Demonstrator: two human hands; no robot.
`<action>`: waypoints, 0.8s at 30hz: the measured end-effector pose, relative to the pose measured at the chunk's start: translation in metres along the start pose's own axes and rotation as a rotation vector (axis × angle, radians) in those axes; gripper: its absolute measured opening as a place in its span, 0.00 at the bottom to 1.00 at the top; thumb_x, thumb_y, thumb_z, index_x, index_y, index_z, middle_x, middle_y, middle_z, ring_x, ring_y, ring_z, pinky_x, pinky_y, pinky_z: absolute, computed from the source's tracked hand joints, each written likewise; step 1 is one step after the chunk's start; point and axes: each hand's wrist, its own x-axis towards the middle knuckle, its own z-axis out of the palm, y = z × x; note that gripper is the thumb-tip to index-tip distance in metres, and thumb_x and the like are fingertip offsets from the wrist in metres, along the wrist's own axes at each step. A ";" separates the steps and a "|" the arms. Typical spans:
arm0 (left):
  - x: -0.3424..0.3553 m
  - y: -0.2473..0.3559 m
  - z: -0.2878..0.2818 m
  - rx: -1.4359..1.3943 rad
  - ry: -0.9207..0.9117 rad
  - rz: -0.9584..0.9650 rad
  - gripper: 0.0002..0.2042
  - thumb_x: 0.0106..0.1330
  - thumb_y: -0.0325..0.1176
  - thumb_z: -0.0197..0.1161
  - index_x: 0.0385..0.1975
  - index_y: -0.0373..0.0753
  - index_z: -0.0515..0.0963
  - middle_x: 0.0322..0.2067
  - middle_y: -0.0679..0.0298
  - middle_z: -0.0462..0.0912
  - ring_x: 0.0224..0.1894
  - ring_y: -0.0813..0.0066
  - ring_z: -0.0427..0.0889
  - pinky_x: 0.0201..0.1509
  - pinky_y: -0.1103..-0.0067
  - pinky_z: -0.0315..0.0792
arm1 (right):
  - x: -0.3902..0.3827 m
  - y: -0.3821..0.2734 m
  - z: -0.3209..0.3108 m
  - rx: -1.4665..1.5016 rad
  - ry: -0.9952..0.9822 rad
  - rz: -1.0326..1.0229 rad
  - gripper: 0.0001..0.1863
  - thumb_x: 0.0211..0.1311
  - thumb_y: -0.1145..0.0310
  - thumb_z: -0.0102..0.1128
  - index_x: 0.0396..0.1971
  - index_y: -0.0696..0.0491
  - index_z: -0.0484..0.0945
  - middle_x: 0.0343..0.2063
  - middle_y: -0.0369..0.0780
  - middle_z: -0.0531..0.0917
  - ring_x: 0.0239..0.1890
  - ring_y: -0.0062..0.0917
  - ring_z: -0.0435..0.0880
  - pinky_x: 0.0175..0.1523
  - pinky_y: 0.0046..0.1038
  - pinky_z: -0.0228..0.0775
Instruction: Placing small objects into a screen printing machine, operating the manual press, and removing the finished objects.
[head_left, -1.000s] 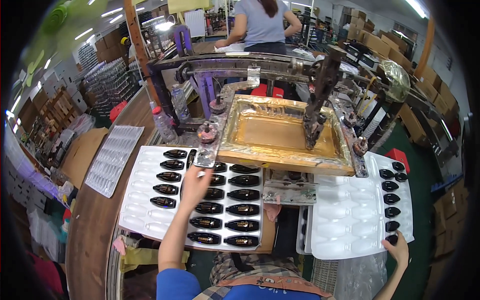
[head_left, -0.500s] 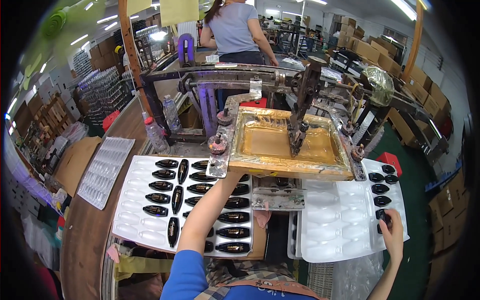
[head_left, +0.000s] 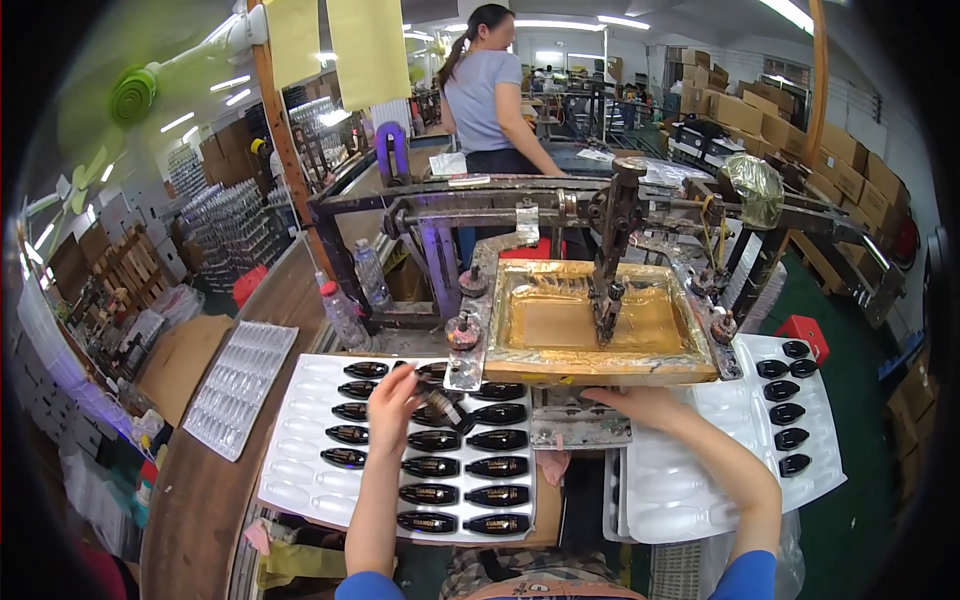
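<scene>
My left hand (head_left: 395, 405) pinches a tilted black bottle (head_left: 447, 415) with gold lettering over the left white tray (head_left: 305, 490); other black bottles lie there in moulded rows. My right hand (head_left: 640, 410) reaches in at the metal fixture (head_left: 575, 425) under the gold-coloured screen frame (head_left: 600, 365), fingers bent; whatever they hold is hidden. The right white tray (head_left: 715, 460) has a column of several black bottles along its right side.
A screen-printing machine (head_left: 450, 200) spans the bench, with plastic bottles (head_left: 343, 320) at its left. A clear moulded tray (head_left: 235, 390) lies on the brown worktop (head_left: 175, 495). A red bin (head_left: 805, 330) is at right. A co-worker (head_left: 485, 110) stands behind the machine; stacked cartons (head_left: 750, 115) line the right.
My right hand has moved left from the right tray's bottle column to the fixture. My left hand has drawn back from under the frame with a bottle. The co-worker has turned sideways.
</scene>
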 end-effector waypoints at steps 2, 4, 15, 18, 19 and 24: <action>-0.034 0.008 -0.039 0.091 0.165 0.001 0.12 0.60 0.29 0.55 0.44 0.37 0.72 0.33 0.68 0.76 0.32 0.85 0.74 0.30 0.89 0.68 | 0.002 0.000 0.011 -0.062 -0.052 -0.003 0.31 0.52 0.49 0.56 0.49 0.56 0.67 0.46 0.47 0.73 0.50 0.37 0.70 0.54 0.30 0.59; -0.063 0.002 -0.087 0.109 0.295 0.017 0.11 0.60 0.28 0.54 0.42 0.36 0.73 0.32 0.67 0.77 0.30 0.84 0.74 0.29 0.89 0.68 | -0.002 -0.006 0.011 -0.042 -0.040 -0.054 0.31 0.52 0.49 0.56 0.49 0.56 0.67 0.45 0.47 0.73 0.49 0.37 0.71 0.53 0.30 0.60; -0.133 0.003 -0.167 0.237 0.677 0.147 0.11 0.62 0.31 0.53 0.43 0.36 0.74 0.39 0.65 0.76 0.40 0.80 0.74 0.38 0.81 0.70 | -0.003 -0.007 0.023 -0.036 -0.025 -0.027 0.28 0.52 0.58 0.57 0.48 0.60 0.63 0.40 0.53 0.72 0.45 0.47 0.69 0.50 0.35 0.60; -0.134 0.008 -0.160 0.258 0.693 0.170 0.11 0.61 0.31 0.54 0.42 0.35 0.74 0.38 0.65 0.76 0.40 0.80 0.74 0.38 0.82 0.70 | -0.010 -0.006 0.029 -0.128 0.030 -0.011 0.27 0.53 0.60 0.56 0.47 0.62 0.61 0.37 0.56 0.73 0.41 0.50 0.72 0.44 0.38 0.63; -0.137 0.008 -0.161 0.280 0.696 0.176 0.11 0.61 0.31 0.55 0.41 0.35 0.74 0.38 0.65 0.76 0.39 0.80 0.74 0.38 0.82 0.70 | -0.011 -0.007 0.031 -0.151 0.031 -0.033 0.29 0.53 0.60 0.56 0.49 0.63 0.59 0.41 0.59 0.70 0.44 0.52 0.69 0.47 0.40 0.62; -0.146 -0.007 -0.167 0.250 0.708 0.209 0.10 0.61 0.30 0.55 0.39 0.32 0.75 0.34 0.64 0.77 0.35 0.80 0.75 0.37 0.84 0.71 | -0.016 0.003 0.034 -0.268 0.116 -0.155 0.35 0.53 0.61 0.56 0.55 0.65 0.53 0.50 0.61 0.63 0.51 0.55 0.62 0.55 0.40 0.56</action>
